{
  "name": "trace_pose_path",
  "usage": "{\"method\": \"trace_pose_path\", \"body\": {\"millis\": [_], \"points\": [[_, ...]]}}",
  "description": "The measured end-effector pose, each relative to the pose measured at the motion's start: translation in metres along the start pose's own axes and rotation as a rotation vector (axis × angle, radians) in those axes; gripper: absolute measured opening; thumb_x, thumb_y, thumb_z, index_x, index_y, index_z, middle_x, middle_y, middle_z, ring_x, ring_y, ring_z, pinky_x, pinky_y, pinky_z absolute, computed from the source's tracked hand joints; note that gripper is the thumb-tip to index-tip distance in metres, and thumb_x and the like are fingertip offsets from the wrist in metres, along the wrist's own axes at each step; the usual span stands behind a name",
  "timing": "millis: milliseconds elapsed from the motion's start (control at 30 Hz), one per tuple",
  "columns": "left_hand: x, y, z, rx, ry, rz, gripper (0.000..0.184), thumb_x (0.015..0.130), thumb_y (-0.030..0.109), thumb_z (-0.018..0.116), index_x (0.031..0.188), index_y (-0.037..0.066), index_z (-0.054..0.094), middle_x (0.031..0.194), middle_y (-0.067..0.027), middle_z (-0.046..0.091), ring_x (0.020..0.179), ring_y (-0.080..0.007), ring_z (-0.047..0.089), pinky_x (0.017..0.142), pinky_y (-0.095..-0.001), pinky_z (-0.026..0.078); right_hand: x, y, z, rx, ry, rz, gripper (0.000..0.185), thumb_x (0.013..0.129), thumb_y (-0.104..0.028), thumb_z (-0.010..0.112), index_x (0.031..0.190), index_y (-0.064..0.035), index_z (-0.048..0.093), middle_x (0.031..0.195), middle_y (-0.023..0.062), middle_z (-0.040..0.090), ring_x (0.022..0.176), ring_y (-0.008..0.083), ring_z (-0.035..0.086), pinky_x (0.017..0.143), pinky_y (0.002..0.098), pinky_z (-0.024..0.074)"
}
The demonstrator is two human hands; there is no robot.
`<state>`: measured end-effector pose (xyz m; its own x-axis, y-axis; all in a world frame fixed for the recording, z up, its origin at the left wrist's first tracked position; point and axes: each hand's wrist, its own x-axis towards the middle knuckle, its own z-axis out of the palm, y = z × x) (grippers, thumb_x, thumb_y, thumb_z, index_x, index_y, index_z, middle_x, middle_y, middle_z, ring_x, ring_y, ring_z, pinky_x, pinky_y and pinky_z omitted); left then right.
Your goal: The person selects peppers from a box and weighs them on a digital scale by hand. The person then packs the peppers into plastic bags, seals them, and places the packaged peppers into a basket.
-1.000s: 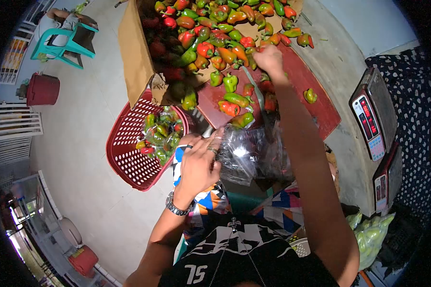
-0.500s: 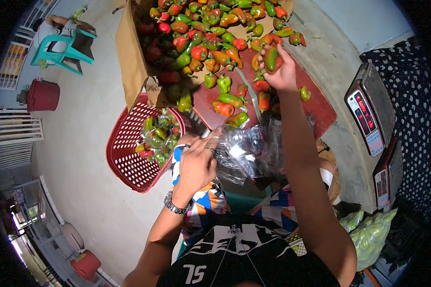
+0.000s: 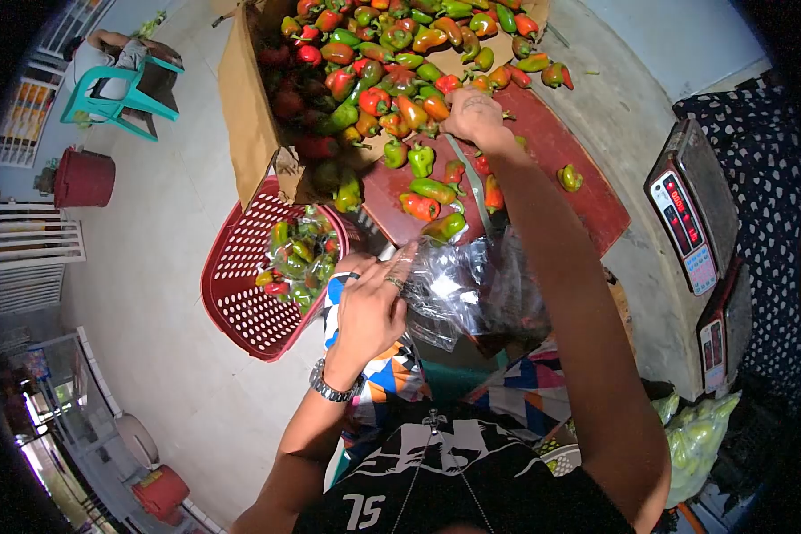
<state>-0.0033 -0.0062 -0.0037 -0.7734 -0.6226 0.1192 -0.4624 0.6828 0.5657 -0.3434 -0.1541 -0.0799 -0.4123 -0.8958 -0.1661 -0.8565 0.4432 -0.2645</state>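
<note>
My left hand (image 3: 374,301), with a ring and a watch, pinches the edge of a clear plastic bag (image 3: 449,285) over my lap. My right hand (image 3: 476,116) reaches down to the front edge of the pepper pile (image 3: 400,84); its fingertips are hidden, so what it holds, if anything, does not show. Several loose red and green peppers (image 3: 421,206) lie on the dark red board (image 3: 587,182) between my hands. One green pepper (image 3: 570,177) sits apart, right of my right forearm.
A red basket (image 3: 231,294) with bagged peppers stands at my left, beside the cardboard box flap (image 3: 247,116). Two digital scales (image 3: 685,218) are at the right, near a bag of green produce (image 3: 699,440). A person sits on a teal chair (image 3: 107,102) at the far left.
My right hand came up with a green pepper half a second ago. It has since turned over and moved left to the pile's edge. My left hand has stayed on the bag.
</note>
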Motion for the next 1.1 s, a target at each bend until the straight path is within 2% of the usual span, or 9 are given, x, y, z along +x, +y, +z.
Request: {"method": "trace_pose_path", "body": {"millis": [167, 267, 400, 600, 667, 733, 833, 1067, 1100], "points": [[-0.001, -0.003, 0.001, -0.023, 0.017, -0.009, 0.086, 0.07, -0.004, 0.065, 0.153, 0.012, 0.051, 0.135, -0.0193, 0.066, 0.118, -0.0387, 0.065, 0.108, -0.0473, 0.048, 0.003, 0.022, -0.013, 0.332, -0.159, -0.049, 0.041, 0.081, -0.039, 0.083, 0.106, -0.0076, 0.076, 0.103, 0.0078, 0.076, 0.094, 0.0254, 0.073, 0.083, 0.0388, 0.0586], [-0.002, -0.002, 0.003, -0.02, 0.01, -0.004, 0.086, 0.071, -0.004, 0.065, 0.153, 0.012, 0.051, 0.135, -0.0195, 0.067, 0.119, -0.0387, 0.065, 0.109, -0.0474, 0.047, -0.021, 0.057, -0.031, 1.284, -0.515, -0.018, 0.034, 0.092, -0.029, 0.078, 0.113, -0.0038, 0.073, 0.111, 0.0044, 0.073, 0.092, 0.0163, 0.071, 0.086, 0.0316, 0.0576], [0.0, -0.002, 0.007, -0.014, -0.003, -0.005, 0.084, 0.071, -0.004, 0.065, 0.153, 0.011, 0.052, 0.135, -0.0194, 0.067, 0.121, -0.0384, 0.065, 0.112, -0.047, 0.046, -0.077, 0.103, -0.059, 1.626, -0.486, -0.135, 0.025, 0.098, -0.026, 0.073, 0.113, -0.006, 0.07, 0.108, 0.0015, 0.072, 0.089, 0.011, 0.07, 0.078, 0.026, 0.0582], [0.002, 0.01, 0.004, -0.048, -0.039, -0.031, 0.08, 0.068, -0.005, 0.064, 0.147, 0.008, 0.057, 0.138, -0.0207, 0.065, 0.124, -0.0388, 0.063, 0.116, -0.0453, 0.043, -0.153, 0.253, -0.145, 0.689, 0.277, 0.363, 0.046, 0.086, -0.047, 0.082, 0.11, -0.0076, 0.078, 0.091, 0.003, 0.076, 0.084, 0.0135, 0.069, 0.076, 0.0314, 0.055], [0.003, 0.013, 0.003, -0.049, -0.05, -0.034, 0.079, 0.068, -0.005, 0.062, 0.146, 0.007, 0.058, 0.14, -0.0195, 0.065, 0.125, -0.0378, 0.063, 0.116, -0.0451, 0.043, -0.175, 0.33, -0.184, 0.257, 0.439, 0.666, 0.059, 0.081, -0.055, 0.082, 0.121, -0.0116, 0.077, 0.114, 0.015, 0.077, 0.1, 0.03, 0.075, 0.092, 0.0408, 0.0573], [0.005, 0.015, 0.005, -0.032, -0.043, -0.027, 0.077, 0.068, -0.005, 0.061, 0.145, 0.006, 0.058, 0.14, -0.0187, 0.065, 0.125, -0.0374, 0.063, 0.116, -0.0448, 0.042, -0.194, 0.389, -0.207, -0.043, 0.434, 0.901, 0.069, 0.079, -0.062, 0.079, 0.13, -0.0163, 0.073, 0.13, 0.0175, 0.072, 0.12, 0.0341, 0.069, 0.103, 0.0435, 0.0525], [0.008, 0.019, 0.007, 0.005, -0.031, -0.002, 0.078, 0.07, -0.005, 0.062, 0.146, 0.007, 0.058, 0.137, -0.0174, 0.066, 0.121, -0.0358, 0.065, 0.114, -0.0474, 0.045, -0.212, 0.426, -0.221, -0.117, 0.351, 1.165, 0.079, 0.08, -0.061, 0.078, 0.137, -0.0079, 0.067, 0.144, 0.0197, 0.062, 0.133, 0.0347, 0.061, 0.11, 0.0445, 0.0488], [0.013, 0.032, 0.008, 0.003, -0.098, -0.064, 0.075, 0.069, -0.007, 0.062, 0.144, 0.002, 0.058, 0.145, -0.0173, 0.061, 0.132, -0.0363, 0.059, 0.118, -0.0441, 0.04, -0.193, 0.497, -0.21, -0.106, 0.228, 1.113, 0.082, 0.079, -0.06, 0.078, 0.14, -0.0052, 0.064, 0.149, 0.0198, 0.057, 0.139, 0.0353, 0.055, 0.114, 0.0434, 0.0456], [0.014, 0.033, 0.008, 0.014, -0.106, -0.067, 0.075, 0.07, -0.007, 0.062, 0.144, 0.002, 0.058, 0.146, -0.0172, 0.061, 0.132, -0.0363, 0.059, 0.118, -0.044, 0.04, -0.193, 0.497, -0.209, -0.142, 0.229, 1.095, 0.08, 0.081, -0.061, 0.077, 0.138, -0.0057, 0.066, 0.147, 0.0177, 0.061, 0.129, 0.033, 0.064, 0.106, 0.0423, 0.0503]]}}
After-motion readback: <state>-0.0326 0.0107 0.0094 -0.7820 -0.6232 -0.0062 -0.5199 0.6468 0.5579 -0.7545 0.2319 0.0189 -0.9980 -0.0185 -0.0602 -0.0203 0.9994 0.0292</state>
